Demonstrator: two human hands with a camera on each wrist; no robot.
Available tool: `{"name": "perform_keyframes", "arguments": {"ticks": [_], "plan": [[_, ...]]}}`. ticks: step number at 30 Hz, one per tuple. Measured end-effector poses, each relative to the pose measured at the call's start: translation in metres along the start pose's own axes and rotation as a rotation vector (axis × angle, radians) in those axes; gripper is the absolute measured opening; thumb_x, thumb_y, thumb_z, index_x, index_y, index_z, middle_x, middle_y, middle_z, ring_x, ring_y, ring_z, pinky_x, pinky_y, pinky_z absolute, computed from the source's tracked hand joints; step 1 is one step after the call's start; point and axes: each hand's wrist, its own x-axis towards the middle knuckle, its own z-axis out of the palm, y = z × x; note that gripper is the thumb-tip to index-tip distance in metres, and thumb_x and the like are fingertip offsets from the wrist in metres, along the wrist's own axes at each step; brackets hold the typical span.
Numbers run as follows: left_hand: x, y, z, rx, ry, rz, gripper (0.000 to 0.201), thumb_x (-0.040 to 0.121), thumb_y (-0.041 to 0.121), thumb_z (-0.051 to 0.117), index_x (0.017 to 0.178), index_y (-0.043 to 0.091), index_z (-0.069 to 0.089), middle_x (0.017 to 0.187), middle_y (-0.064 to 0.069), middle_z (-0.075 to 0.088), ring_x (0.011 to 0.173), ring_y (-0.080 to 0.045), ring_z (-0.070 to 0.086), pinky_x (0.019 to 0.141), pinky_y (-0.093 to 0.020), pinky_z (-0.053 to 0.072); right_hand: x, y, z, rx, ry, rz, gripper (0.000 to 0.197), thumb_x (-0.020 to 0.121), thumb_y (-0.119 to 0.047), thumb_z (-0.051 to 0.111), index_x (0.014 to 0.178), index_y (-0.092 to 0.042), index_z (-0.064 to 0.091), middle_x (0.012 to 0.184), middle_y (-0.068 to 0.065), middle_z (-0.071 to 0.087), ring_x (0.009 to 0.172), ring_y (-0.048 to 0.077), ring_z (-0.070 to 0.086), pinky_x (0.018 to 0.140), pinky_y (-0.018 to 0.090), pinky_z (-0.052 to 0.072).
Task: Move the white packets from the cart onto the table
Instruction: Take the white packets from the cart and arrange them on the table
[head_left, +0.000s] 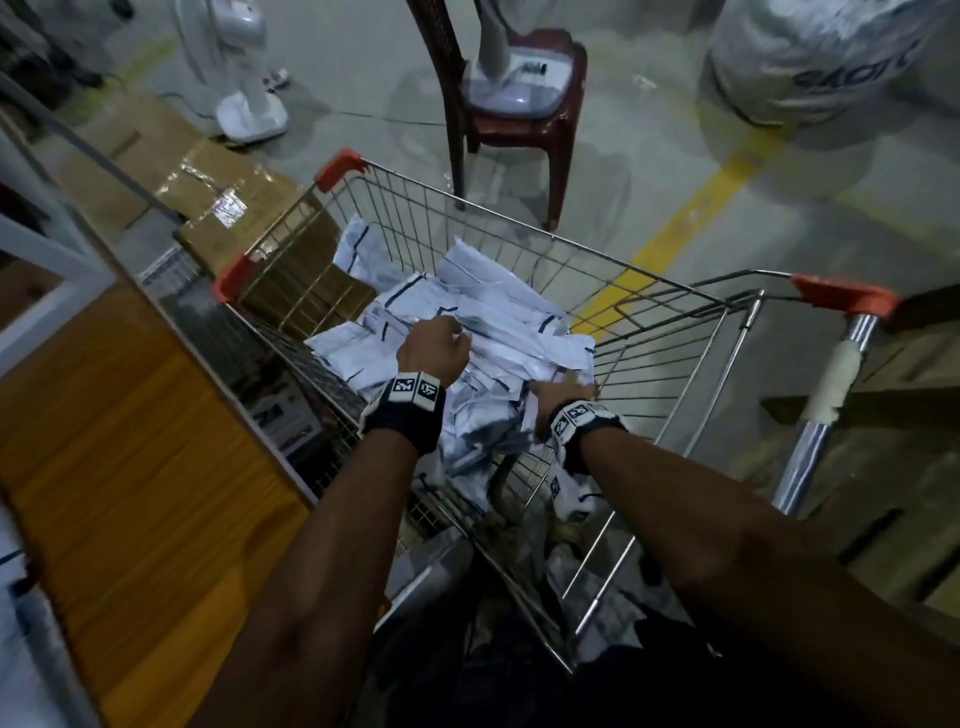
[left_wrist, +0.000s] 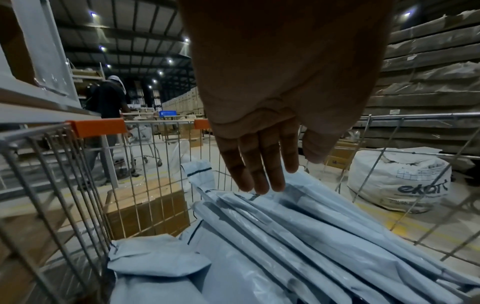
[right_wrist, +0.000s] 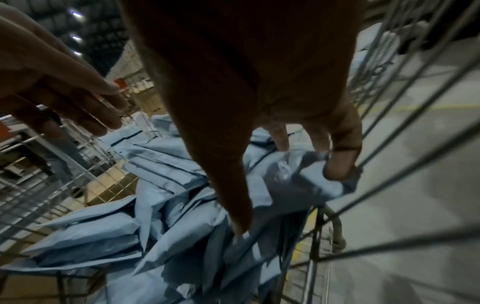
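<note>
One wire shopping cart with orange corner caps (head_left: 524, 249) holds a heap of white plastic packets (head_left: 493, 322), too many and too overlapped to count. Two bare hands, left (head_left: 434, 348) and right (head_left: 563, 387), reach in. One dark red plastic chair (head_left: 519, 130), two white pedestal fans (head_left: 244, 98), two brown cardboard boxes (head_left: 228, 197) and one big white sack (head_left: 826, 62) stand around.

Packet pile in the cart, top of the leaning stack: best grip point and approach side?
Take the packets by their raised upper edges, from above. They lean on edge in a fanned row, so the left hand, open over them, could likely close across several. The right hand already pinches a crumpled one by the cart wall.
</note>
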Motion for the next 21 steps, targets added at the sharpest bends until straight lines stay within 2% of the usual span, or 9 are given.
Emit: {"name": "perform_keyframes", "arguments": {"ticks": [1, 3, 5, 7, 9, 13, 16, 19, 21], "plan": [[0.003, 0.001, 0.002, -0.007, -0.006, 0.002, 0.03, 0.096, 0.033, 0.053, 0.114, 0.014, 0.068, 0.113, -0.013, 0.068, 0.11, -0.034, 0.061, 0.084, -0.041, 0.051, 0.0, 0.001, 0.004, 0.038, 0.02, 0.021, 0.063, 0.091, -0.043, 0.063, 0.147, -0.044, 0.035, 0.161, 0.016, 0.007, 0.146, 0.046, 0.011, 0.112, 0.06, 0.027], [0.008, 0.002, 0.007, -0.012, -0.008, 0.009, 0.031, 0.096, 0.034, 0.052, 0.114, 0.015, 0.068, 0.113, -0.013, 0.069, 0.108, -0.034, 0.062, 0.084, -0.042, 0.053, -0.001, 0.001, 0.008, 0.088, 0.043, 0.041, 0.058, 0.088, -0.042, 0.064, 0.142, -0.039, 0.041, 0.156, 0.016, 0.016, 0.141, 0.049, 0.02, 0.109, 0.059, 0.032], [0.009, 0.003, 0.014, -0.011, -0.012, 0.004, 0.032, 0.097, 0.035, 0.052, 0.117, 0.015, 0.067, 0.116, -0.012, 0.068, 0.109, -0.034, 0.062, 0.086, -0.042, 0.052, 0.0, 0.002, 0.01, 0.14, 0.072, 0.021, 0.054, 0.087, -0.035, 0.066, 0.136, -0.024, 0.047, 0.146, 0.018, 0.033, 0.136, 0.043, 0.032, 0.107, 0.054, 0.038], [0.007, 0.002, 0.021, -0.006, -0.028, -0.014, 0.033, 0.098, 0.034, 0.051, 0.122, 0.015, 0.064, 0.121, -0.013, 0.065, 0.113, -0.035, 0.059, 0.09, -0.042, 0.049, -0.005, 0.003, 0.006, 0.181, 0.11, -0.02, 0.038, 0.09, -0.027, 0.064, 0.123, -0.01, 0.054, 0.132, 0.02, 0.048, 0.127, 0.038, 0.046, 0.096, 0.046, 0.044], [0.006, 0.001, 0.022, -0.012, -0.027, -0.016, 0.035, 0.099, 0.032, 0.05, 0.125, 0.013, 0.062, 0.125, -0.014, 0.063, 0.116, -0.035, 0.057, 0.092, -0.043, 0.048, -0.011, 0.007, 0.001, 0.242, 0.174, -0.005, 0.027, 0.09, -0.021, 0.061, 0.111, -0.004, 0.059, 0.119, 0.02, 0.057, 0.114, 0.037, 0.058, 0.086, 0.042, 0.049], [0.008, -0.003, 0.021, -0.061, 0.003, -0.009, 0.032, 0.099, 0.029, 0.051, 0.122, 0.011, 0.063, 0.124, -0.015, 0.063, 0.117, -0.035, 0.056, 0.093, -0.044, 0.048, -0.03, 0.013, -0.009, 0.354, 0.263, 0.067, 0.034, 0.086, -0.017, 0.066, 0.116, -0.003, 0.059, 0.12, 0.019, 0.062, 0.11, 0.037, 0.062, 0.086, 0.041, 0.053], [0.009, -0.01, 0.02, -0.09, 0.03, -0.026, 0.031, 0.097, 0.027, 0.053, 0.12, 0.01, 0.064, 0.123, -0.015, 0.063, 0.116, -0.034, 0.056, 0.092, -0.045, 0.049, -0.052, 0.015, -0.021, 0.397, 0.275, 0.055, 0.04, 0.086, -0.03, 0.068, 0.116, -0.005, 0.06, 0.121, 0.016, 0.063, 0.111, 0.035, 0.061, 0.085, 0.038, 0.05], [0.007, -0.015, 0.015, -0.134, 0.093, -0.019, 0.025, 0.095, 0.021, 0.054, 0.11, 0.005, 0.067, 0.113, -0.018, 0.066, 0.108, -0.035, 0.06, 0.084, -0.045, 0.052, -0.081, 0.023, -0.04, 0.426, 0.248, 0.012, 0.025, 0.086, -0.034, 0.065, 0.094, -0.011, 0.065, 0.104, 0.016, 0.068, 0.102, 0.032, 0.064, 0.08, 0.033, 0.05], [0.006, -0.016, 0.012, -0.147, 0.111, -0.018, 0.026, 0.095, 0.021, 0.054, 0.112, 0.005, 0.067, 0.113, -0.017, 0.067, 0.108, -0.034, 0.061, 0.083, -0.044, 0.052, -0.102, 0.033, -0.056, 0.52, 0.252, -0.037, 0.021, 0.087, -0.03, 0.066, 0.076, -0.013, 0.064, 0.085, 0.013, 0.066, 0.087, 0.029, 0.064, 0.068, 0.029, 0.046]]}}
